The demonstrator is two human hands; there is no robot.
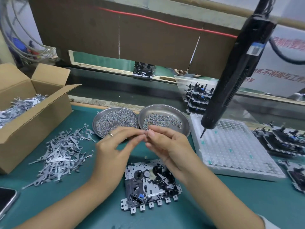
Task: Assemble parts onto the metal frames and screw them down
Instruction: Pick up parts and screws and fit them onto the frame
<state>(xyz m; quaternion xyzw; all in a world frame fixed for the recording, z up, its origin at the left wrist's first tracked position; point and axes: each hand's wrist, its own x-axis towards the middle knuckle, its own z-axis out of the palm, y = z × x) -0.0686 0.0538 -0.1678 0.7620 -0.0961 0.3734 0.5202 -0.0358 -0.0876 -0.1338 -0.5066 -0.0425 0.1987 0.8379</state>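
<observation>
A metal frame [148, 187] with black gears and a row of tabs along its near edge lies flat on the green mat below my hands. My left hand [115, 146] and my right hand [166, 144] meet fingertip to fingertip above it, in front of two round steel dishes. Both seem to pinch something tiny between them, perhaps a screw, but it is too small to make out. The left dish [115, 120] and the right dish [165, 119] hold several small screws. A black electric screwdriver [234, 70] hangs at the right, tip down, untouched.
A loose heap of flat metal levers [61, 152] lies left of the frame, beside an open cardboard box [24, 123] of the same parts. A white cell tray [231, 146] sits at right, stacked finished frames [283, 141] beyond it. A phone [6, 200] lies at the near left.
</observation>
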